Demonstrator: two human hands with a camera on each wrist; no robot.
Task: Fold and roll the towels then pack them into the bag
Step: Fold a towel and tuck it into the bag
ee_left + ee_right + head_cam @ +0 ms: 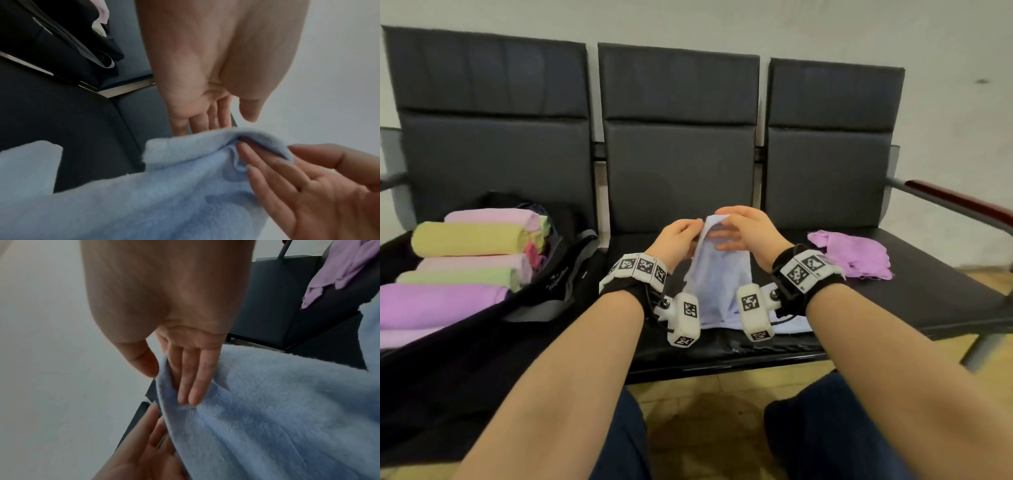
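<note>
Hanging from both hands above the middle seat of the bench, the blue towel is held by its top edge, long axis running down to the seat's front edge. The left hand and right hand are almost touching, equally near. Nearly straight right fingers pressed to the cloth against the thumb are shown only by the wrist views; the bag of rolled towels at the bench's left end, only by the head view.

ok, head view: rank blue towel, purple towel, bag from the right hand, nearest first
1. Blue towel: held in the right hand, middle seat.
2. Purple towel: loose on the right seat.
3. Bag: left seat, past the left hand.
</note>
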